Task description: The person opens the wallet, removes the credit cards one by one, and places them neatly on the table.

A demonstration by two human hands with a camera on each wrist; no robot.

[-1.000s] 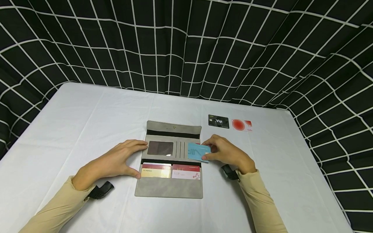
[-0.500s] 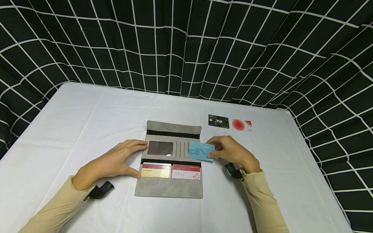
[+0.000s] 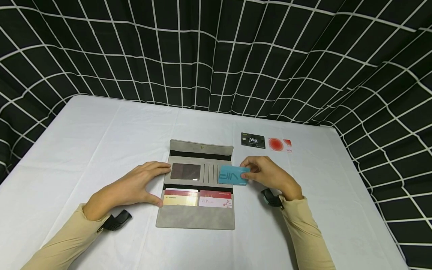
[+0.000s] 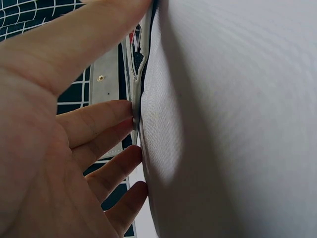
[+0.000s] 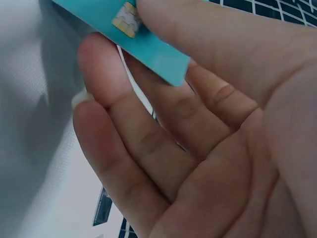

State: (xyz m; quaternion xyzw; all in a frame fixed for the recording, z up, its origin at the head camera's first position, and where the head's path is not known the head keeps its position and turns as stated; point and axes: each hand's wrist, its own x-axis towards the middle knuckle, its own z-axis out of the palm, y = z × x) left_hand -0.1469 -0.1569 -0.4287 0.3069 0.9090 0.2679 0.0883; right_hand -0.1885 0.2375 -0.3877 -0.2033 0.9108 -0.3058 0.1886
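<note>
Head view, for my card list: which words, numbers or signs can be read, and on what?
"VIP": blue card
"Vip": black card
"VIP": pink flowered card in the wallet
Too small or blurred to read: other print on the black card and pink flowered card, and lettering on the gold card, red strips and red-and-white card.

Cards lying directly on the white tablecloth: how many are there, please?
2: a black rectangular card right of the grey wallet, a white red-patterned card beside it. Others may be hidden.
</note>
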